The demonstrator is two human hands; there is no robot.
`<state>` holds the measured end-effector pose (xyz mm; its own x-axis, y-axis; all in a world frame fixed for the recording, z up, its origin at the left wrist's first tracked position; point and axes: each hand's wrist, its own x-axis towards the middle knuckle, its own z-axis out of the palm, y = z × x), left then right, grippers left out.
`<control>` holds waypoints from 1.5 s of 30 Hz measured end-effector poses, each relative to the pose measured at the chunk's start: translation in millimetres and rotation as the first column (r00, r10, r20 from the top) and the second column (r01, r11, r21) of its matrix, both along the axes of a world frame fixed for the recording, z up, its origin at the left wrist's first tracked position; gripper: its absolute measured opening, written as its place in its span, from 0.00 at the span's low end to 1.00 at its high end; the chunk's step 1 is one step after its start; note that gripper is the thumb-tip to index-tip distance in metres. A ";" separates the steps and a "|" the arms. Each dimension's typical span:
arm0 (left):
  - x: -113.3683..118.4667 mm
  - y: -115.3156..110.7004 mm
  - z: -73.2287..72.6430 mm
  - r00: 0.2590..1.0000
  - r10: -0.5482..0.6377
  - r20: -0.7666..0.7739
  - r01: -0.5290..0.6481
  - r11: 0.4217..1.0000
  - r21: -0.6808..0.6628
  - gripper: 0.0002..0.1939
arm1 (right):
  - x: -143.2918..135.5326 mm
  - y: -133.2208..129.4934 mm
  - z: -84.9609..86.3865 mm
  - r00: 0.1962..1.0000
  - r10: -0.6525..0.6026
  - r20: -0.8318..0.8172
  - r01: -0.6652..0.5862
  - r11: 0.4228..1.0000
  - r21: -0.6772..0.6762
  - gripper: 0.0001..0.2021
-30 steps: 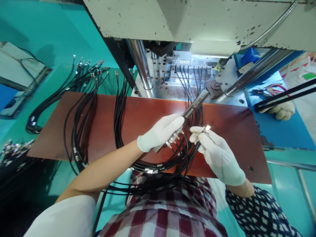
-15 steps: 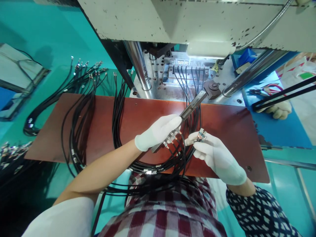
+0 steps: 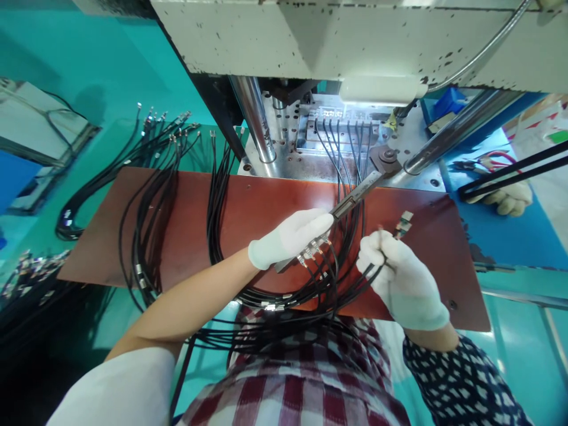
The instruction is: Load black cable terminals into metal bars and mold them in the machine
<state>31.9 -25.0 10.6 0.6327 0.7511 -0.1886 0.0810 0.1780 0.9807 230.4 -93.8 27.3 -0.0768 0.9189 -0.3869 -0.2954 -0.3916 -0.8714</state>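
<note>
My left hand (image 3: pixel 295 236), in a white glove, is closed round a long metal bar fixture (image 3: pixel 357 195) that slants over the brown board. Connectors on black cables stick out beneath its fingers along the bar's lower part. To the right, my right hand (image 3: pixel 394 272), also gloved, is closed on several black cables (image 3: pixel 361 288); metal connector ends (image 3: pixel 403 225) rise above its fingers. Further cables loop across the board's front edge and over the lap. Other cables run up to a metal die block (image 3: pixel 339 133) in the press.
The brown board (image 3: pixel 266 204) carries more cable bundles (image 3: pixel 217 213) at left. Two steel posts (image 3: pixel 255 118) flank the die under the press head (image 3: pixel 275 41). Pliers (image 3: pixel 483 163) and a cloth glove (image 3: pixel 510 198) lie on a blue surface at right.
My right hand has moved to the right, away from the bar, taking the cable ends with it. The left hand still grips the bar. The whole view has shifted slightly.
</note>
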 end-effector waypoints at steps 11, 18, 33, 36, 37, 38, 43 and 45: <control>3.6 -4.0 -5.6 0.997 -0.060 0.057 0.061 0.998 -0.020 0.26 | -12.6 17.0 0.2 0.783 -0.022 0.621 -0.143 0.966 0.214 0.08; 7.1 -12.9 1.3 0.990 0.044 -0.137 -0.014 0.977 0.214 0.22 | -19.3 13.5 -2.7 0.739 -0.078 0.670 -0.137 0.955 0.263 0.09; 8.6 -14.6 -6.4 0.998 -0.020 0.060 0.023 0.998 -0.058 0.25 | -15.6 16.0 0.0 0.821 -0.044 0.570 -0.128 0.958 0.258 0.09; 8.2 -14.2 -5.3 1.000 -0.011 -0.023 0.014 0.995 0.099 0.24 | -19.0 16.2 -1.5 0.817 -0.043 0.574 -0.129 0.958 0.255 0.10; 8.1 -14.2 -5.1 0.998 0.008 -0.070 0.005 0.983 0.182 0.23 | -20.0 16.4 -2.1 0.814 -0.048 0.578 -0.124 0.959 0.255 0.10; 7.9 -14.3 -4.9 0.992 0.034 -0.121 -0.002 0.965 0.261 0.22 | -20.7 16.5 -2.7 0.810 -0.052 0.584 -0.122 0.959 0.254 0.10; 6.8 -12.4 -3.1 0.976 0.066 -0.208 0.011 0.938 0.347 0.21 | -14.5 15.1 -2.6 0.804 0.008 0.595 -0.170 0.961 0.216 0.08; 6.1 -10.0 -2.0 0.986 0.047 -0.159 -0.001 0.960 0.279 0.22 | -7.9 12.5 -1.3 0.815 0.041 0.578 -0.180 0.966 0.186 0.05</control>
